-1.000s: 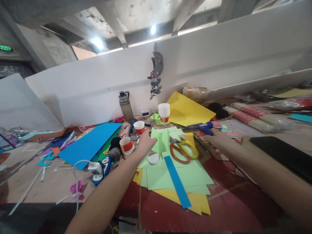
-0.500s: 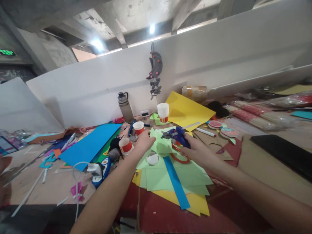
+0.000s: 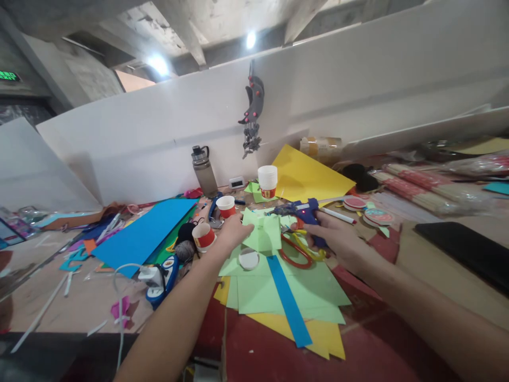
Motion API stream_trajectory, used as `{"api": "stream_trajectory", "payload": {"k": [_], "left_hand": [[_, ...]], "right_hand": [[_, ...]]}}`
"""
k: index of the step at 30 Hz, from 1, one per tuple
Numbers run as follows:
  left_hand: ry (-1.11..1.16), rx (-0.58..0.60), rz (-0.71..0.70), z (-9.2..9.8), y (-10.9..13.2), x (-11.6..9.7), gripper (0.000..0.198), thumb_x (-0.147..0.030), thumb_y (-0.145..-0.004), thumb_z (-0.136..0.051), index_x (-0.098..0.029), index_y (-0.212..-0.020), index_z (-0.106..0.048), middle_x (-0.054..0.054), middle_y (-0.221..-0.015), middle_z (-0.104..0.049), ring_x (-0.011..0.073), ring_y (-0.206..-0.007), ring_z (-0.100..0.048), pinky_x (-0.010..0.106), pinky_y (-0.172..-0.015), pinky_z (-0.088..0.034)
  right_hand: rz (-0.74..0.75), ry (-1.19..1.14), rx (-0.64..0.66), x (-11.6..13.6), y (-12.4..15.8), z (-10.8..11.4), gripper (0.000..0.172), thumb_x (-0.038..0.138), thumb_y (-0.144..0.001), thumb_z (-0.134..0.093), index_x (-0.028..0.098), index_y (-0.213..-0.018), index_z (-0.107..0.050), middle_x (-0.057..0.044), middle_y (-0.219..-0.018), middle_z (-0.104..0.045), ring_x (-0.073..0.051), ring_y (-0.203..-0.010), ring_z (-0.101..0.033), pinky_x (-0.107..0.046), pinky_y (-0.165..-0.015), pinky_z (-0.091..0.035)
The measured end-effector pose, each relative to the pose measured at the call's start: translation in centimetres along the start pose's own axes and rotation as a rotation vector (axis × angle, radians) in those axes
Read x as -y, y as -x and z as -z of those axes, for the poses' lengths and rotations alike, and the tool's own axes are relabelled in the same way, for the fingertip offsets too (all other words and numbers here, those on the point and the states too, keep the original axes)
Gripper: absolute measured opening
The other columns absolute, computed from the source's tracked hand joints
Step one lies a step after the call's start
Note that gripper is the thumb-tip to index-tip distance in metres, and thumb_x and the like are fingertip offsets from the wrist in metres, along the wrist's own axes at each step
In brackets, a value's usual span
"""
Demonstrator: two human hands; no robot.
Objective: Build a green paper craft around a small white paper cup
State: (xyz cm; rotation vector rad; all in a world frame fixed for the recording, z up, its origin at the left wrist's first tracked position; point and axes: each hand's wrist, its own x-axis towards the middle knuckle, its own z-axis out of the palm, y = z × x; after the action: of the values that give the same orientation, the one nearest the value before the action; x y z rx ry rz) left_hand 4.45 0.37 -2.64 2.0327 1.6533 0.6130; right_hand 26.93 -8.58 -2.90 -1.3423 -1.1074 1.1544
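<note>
My right hand (image 3: 338, 241) grips a blue hot glue gun (image 3: 304, 214), its nozzle pointing left toward a folded light green paper piece (image 3: 264, 231). My left hand (image 3: 234, 232) pinches the left edge of that green piece and holds it up over a stack of green and yellow sheets (image 3: 278, 292). Red and yellow scissors (image 3: 298, 249) lie just under the glue gun. A blue paper strip (image 3: 288, 300) and a white round lid (image 3: 249, 259) rest on the stack.
Red-and-white paper cups (image 3: 203, 236), (image 3: 226, 206) and a white cup stack (image 3: 267, 181) stand behind my left hand. A big blue sheet (image 3: 147, 233), a grey water bottle (image 3: 203, 171), a yellow sheet (image 3: 308, 178), a power strip with cable (image 3: 153, 276) and a black mat (image 3: 465, 252) surround the work area.
My right hand picked up the glue gun from the right and brought it in to the green piece. My left hand stayed on the green paper.
</note>
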Motion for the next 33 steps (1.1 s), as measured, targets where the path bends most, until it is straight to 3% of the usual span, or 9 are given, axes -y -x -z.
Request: {"api": "stream_trajectory", "payload": {"k": [3,5,6,8,11,16,28,33], "left_hand": [[-0.032,-0.199,-0.074,0.5,0.5,-0.8,0.04,-0.037,-0.068,-0.068,-0.013,-0.099,-0.063,0.013,-0.1,-0.064,0.024,-0.09,-0.058,0.034,-0.077,-0.044],[0.031,-0.375,-0.184,0.9,0.9,-1.8,0.039,-0.036,-0.071,-0.068,-0.014,-0.102,-0.063,0.012,-0.104,-0.063,0.0222,-0.095,-0.056,0.032,-0.082,-0.043],[0.1,-0.399,-0.239,1.1,1.2,-2.4,0.036,-0.035,-0.074,-0.066,-0.015,-0.103,-0.063,0.011,-0.103,-0.063,0.0198,-0.092,-0.057,0.031,-0.08,-0.043],[0.257,-0.326,-0.266,1.4,1.6,-3.6,0.03,-0.037,-0.076,-0.064,-0.016,-0.098,-0.066,0.008,-0.093,-0.066,0.0167,-0.078,-0.058,0.029,-0.072,-0.045],[0.475,-0.17,-0.2,1.4,2.1,-4.8,0.032,-0.042,-0.074,-0.066,-0.015,-0.09,-0.069,0.007,-0.083,-0.069,0.0151,-0.07,-0.059,0.027,-0.065,-0.045],[0.635,-0.046,-0.071,0.4,2.1,-5.4,0.035,-0.043,-0.066,-0.073,-0.013,-0.084,-0.07,0.006,-0.069,-0.067,0.0116,-0.057,-0.055,0.024,-0.054,-0.042],[0.808,-0.011,-0.072,-0.1,2.3,-6.1,0.027,-0.038,-0.068,-0.069,-0.012,-0.072,-0.064,0.006,-0.066,-0.066,0.0064,-0.047,-0.047,0.021,-0.045,-0.033],[0.807,-0.035,-0.04,0.0,1.9,-5.5,0.02,-0.031,-0.065,-0.068,-0.013,-0.066,-0.062,0.005,-0.062,-0.065,0.0071,-0.047,-0.048,0.021,-0.044,-0.033]], "right_hand": [[-0.042,-0.299,0.061,0.2,0.2,0.8,0.028,0.034,-0.068,-0.068,0.022,-0.076,-0.044,0.004,-0.056,-0.053,-0.009,-0.045,-0.044,-0.021,-0.04,-0.027],[-0.033,-0.406,0.099,0.2,0.5,1.1,0.029,0.032,-0.067,-0.071,0.022,-0.077,-0.045,0.004,-0.058,-0.053,-0.008,-0.046,-0.043,-0.02,-0.04,-0.026],[-0.023,-0.436,0.113,0.3,0.6,1.1,0.029,0.031,-0.068,-0.071,0.022,-0.078,-0.045,0.005,-0.058,-0.052,-0.008,-0.046,-0.043,-0.02,-0.04,-0.026],[-0.007,-0.462,0.133,0.4,0.8,1.1,0.029,0.03,-0.068,-0.071,0.021,-0.077,-0.044,0.005,-0.056,-0.051,-0.007,-0.045,-0.042,-0.019,-0.039,-0.026],[0.029,-0.449,0.151,0.5,1.1,0.9,0.029,0.029,-0.069,-0.07,0.022,-0.076,-0.043,0.006,-0.053,-0.052,-0.008,-0.044,-0.042,-0.02,-0.04,-0.028],[0.141,-0.364,0.135,0.3,1.5,0.8,0.027,0.032,-0.073,-0.068,0.022,-0.082,-0.045,0.005,-0.054,-0.055,-0.009,-0.046,-0.047,-0.022,-0.044,-0.033],[0.161,-0.304,0.118,0.9,2.4,-0.2,0.027,0.034,-0.072,-0.068,0.022,-0.084,-0.047,0.006,-0.054,-0.053,-0.009,-0.045,-0.043,-0.023,-0.044,-0.031],[0.126,-0.402,0.112,0.8,2.5,0.3,0.026,0.029,-0.072,-0.068,0.023,-0.083,-0.045,0.006,-0.055,-0.052,-0.01,-0.047,-0.043,-0.022,-0.042,-0.029]]}}
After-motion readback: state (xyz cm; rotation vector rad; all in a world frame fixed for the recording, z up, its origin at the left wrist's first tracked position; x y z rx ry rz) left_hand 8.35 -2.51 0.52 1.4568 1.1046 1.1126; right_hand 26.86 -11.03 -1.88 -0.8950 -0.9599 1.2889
